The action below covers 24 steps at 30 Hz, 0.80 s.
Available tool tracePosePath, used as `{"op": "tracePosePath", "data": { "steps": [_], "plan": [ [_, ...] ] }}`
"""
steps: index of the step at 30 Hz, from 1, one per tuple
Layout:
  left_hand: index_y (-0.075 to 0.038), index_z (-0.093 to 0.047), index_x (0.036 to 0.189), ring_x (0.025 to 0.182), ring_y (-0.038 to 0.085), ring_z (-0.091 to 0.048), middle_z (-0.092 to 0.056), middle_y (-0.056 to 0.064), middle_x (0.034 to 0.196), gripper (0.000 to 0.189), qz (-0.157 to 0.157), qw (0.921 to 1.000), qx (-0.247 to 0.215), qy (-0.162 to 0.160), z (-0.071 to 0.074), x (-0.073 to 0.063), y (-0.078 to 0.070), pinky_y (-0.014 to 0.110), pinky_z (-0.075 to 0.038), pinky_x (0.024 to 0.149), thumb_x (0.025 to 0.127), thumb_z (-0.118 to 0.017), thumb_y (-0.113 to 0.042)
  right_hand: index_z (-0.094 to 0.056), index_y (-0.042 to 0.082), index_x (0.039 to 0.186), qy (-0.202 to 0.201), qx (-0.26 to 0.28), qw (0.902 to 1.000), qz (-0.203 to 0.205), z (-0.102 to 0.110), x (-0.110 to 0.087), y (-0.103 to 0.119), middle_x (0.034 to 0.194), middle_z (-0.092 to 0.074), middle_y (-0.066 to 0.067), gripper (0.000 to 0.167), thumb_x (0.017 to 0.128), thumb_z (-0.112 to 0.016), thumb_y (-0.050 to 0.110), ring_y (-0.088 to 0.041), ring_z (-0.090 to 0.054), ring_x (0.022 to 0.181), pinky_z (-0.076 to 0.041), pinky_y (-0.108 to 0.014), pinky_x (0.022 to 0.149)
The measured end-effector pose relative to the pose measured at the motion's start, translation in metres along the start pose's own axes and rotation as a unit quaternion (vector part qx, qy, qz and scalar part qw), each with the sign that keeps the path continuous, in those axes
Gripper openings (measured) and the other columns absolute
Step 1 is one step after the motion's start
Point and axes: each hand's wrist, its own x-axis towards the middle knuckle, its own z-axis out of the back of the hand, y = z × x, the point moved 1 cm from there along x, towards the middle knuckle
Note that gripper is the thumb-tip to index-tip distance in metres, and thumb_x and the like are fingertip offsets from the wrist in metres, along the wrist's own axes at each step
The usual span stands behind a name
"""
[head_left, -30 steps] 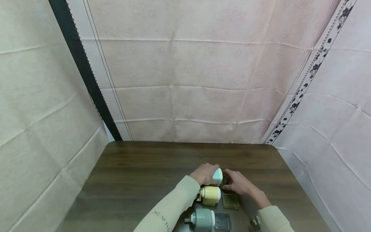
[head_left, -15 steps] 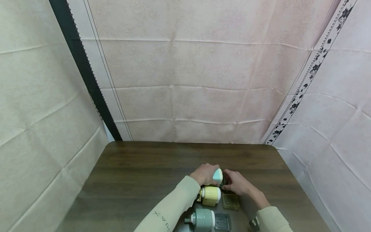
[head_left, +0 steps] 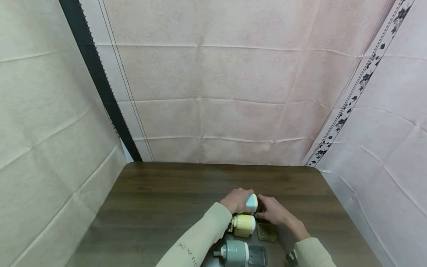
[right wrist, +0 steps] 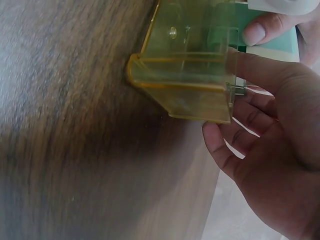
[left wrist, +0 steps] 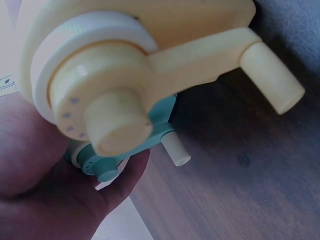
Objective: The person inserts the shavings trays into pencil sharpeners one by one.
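Beyond a yellow sharpener, my left hand [head_left: 237, 200] grips a mint-green crank pencil sharpener [head_left: 252, 202] lying on its side. Its thumb [right wrist: 257, 32] presses the green body in the right wrist view. Facing it, my right hand [head_left: 271, 210] has its fingers curled round a clear greenish drawer [right wrist: 241, 82] at that sharpener, partly hidden by the fingers and by a yellow drawer. The yellow crank pencil sharpener [head_left: 244, 224] lies nearer me, with its clear yellow drawer [head_left: 267, 232] out beside it. Its crank handle [left wrist: 272, 77] fills the front of the left wrist view.
A blue-grey crank pencil sharpener [head_left: 235, 252] lies closest to me, its smoky drawer [head_left: 257, 256] at its right end. The dark wooden table [head_left: 160, 207] ends at a pale cloth wall [head_left: 213, 111], with more cloth hanging at both sides.
Only the head view has shifted a little, moving the scene slightly to the right. Both hands keep nearly the same place and grip.
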Motion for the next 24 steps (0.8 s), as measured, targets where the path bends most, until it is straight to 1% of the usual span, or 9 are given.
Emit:
{"op": "tracePosePath", "data": {
  "steps": [7, 13, 20, 24],
  "plan": [
    [-0.025, -0.064, 0.132, 0.093, 0.012, -0.064, -0.069, -0.005, 0.107, 0.050, 0.000, 1.0000, 0.002, -0.003, -0.0010, 0.0018, 0.0011, 0.030, -0.055, 0.079, 0.090, -0.086, -0.040, -0.063, 0.007, 0.119, -0.008, -0.002, 0.9999, -0.007, -0.0014, 0.0025, 0.0028, 0.098, -0.064, 0.000, 0.030, 0.095, -0.081, 0.012, -0.013, -0.060, 0.082, -0.053, -0.031, 0.068],
    [-0.024, -0.064, 0.131, 0.093, 0.012, -0.064, -0.069, -0.005, 0.107, 0.050, -0.002, 1.0000, 0.001, -0.004, -0.0013, 0.0022, 0.0011, 0.029, -0.055, 0.079, 0.090, -0.087, -0.039, -0.063, 0.006, 0.119, -0.014, -0.013, 0.9998, -0.011, -0.0026, 0.0034, 0.0031, 0.097, -0.064, 0.000, 0.032, 0.094, -0.082, 0.013, -0.013, -0.059, 0.082, -0.052, -0.031, 0.067],
    [-0.023, -0.059, 0.138, 0.096, 0.014, -0.066, -0.070, -0.003, 0.112, 0.057, -0.001, 1.0000, 0.002, 0.001, -0.0004, 0.0013, 0.0003, 0.030, -0.055, 0.081, 0.091, -0.086, -0.039, -0.064, 0.007, 0.120, -0.019, -0.017, 0.9997, -0.006, -0.0038, 0.0038, 0.0054, 0.098, -0.064, 0.002, 0.031, 0.096, -0.081, 0.016, -0.012, -0.060, 0.082, -0.053, -0.031, 0.068],
    [-0.023, -0.059, 0.138, 0.097, 0.014, -0.066, -0.070, -0.003, 0.112, 0.057, 0.001, 1.0000, 0.005, 0.002, 0.0004, 0.0003, -0.0005, 0.030, -0.055, 0.082, 0.091, -0.086, -0.039, -0.063, 0.008, 0.118, -0.021, -0.013, 0.9997, -0.007, -0.0056, 0.0037, 0.0046, 0.097, -0.064, 0.002, 0.029, 0.096, -0.081, 0.017, -0.012, -0.059, 0.082, -0.052, -0.031, 0.068]
  ]
}}
